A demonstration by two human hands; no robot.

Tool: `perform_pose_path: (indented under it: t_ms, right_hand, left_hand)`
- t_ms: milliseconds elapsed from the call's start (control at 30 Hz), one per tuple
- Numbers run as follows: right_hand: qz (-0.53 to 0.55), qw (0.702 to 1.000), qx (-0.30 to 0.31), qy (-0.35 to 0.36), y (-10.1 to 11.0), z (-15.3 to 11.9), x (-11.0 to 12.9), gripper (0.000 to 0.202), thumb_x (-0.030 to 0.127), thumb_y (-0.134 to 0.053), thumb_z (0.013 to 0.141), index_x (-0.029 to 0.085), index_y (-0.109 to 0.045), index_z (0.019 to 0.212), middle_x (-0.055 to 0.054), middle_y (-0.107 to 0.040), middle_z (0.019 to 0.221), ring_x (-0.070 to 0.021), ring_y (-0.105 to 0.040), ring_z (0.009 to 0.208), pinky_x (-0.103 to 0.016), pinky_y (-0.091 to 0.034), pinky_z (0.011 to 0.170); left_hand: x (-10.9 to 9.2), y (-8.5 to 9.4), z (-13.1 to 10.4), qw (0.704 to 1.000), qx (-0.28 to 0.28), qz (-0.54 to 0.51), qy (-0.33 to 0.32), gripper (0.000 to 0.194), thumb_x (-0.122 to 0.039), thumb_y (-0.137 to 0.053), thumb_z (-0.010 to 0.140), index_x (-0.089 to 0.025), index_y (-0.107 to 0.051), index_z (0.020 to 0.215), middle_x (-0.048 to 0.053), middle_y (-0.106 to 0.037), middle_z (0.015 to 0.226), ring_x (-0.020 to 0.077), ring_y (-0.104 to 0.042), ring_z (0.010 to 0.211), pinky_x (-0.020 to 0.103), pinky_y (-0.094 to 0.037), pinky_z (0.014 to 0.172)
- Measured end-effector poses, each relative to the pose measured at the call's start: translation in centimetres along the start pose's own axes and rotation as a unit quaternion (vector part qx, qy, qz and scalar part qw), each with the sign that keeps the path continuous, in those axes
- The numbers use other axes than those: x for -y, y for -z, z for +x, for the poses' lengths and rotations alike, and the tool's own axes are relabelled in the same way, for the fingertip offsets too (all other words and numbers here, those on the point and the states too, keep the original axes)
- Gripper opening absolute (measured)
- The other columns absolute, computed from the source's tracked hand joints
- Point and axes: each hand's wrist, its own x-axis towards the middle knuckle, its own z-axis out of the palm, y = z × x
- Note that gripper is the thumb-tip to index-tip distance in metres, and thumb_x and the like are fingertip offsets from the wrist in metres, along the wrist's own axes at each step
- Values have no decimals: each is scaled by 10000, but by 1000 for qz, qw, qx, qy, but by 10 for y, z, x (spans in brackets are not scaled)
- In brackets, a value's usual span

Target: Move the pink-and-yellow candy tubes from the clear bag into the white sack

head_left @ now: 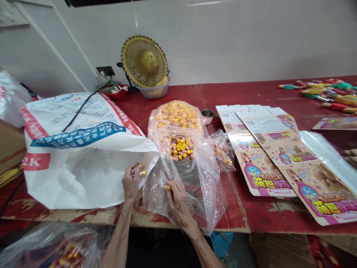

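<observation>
My left hand (130,182) is closed around a few small clear tubes with yellow caps (142,173), at the mouth of a white woven sack (97,178). Between the fingertips of my right hand (178,201) is a small yellow-capped piece (167,187), held over the near part of a clear plastic bag (189,182). Many yellow-capped pieces (181,146) lie inside that bag, some loose near its opening and a larger heap (178,113) behind them.
Printed cardboard sheets (267,167) lie on the red table (228,93) at the right. A metal cup (207,116) and a small bag (223,150) sit beside the clear bag. A straw hat (143,61) leans over a basin (153,91). Another bag (67,249) is below the table edge.
</observation>
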Motion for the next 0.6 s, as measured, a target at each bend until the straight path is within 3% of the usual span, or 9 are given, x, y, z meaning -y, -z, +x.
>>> perform_pose_path:
  t_ms: [200, 600]
  right_hand:
    - [5, 1000, 8, -8, 0, -1, -2, 278, 203, -429, 1099, 261, -650, 1257, -47, -716, 1130, -220, -680, 1042, -362, -533, 951]
    - [-5, 1000, 7, 2, 0, -1, -2, 264, 220, -407, 1129, 242, -643, 1245, -56, -711, 1106, -212, -666, 1012, -347, -507, 921]
  left_hand:
    - [1, -1, 1, 1000, -1, -10, 6, 362, -535, -627, 856, -207, -725, 975, 80, -800, 965, 219, -751, 807, 288, -619, 680]
    - [-3, 0, 0, 999, 5, -15, 31, 399, -555, -646, 814, -204, -735, 980, 84, -800, 1002, 233, -749, 839, 319, -619, 727]
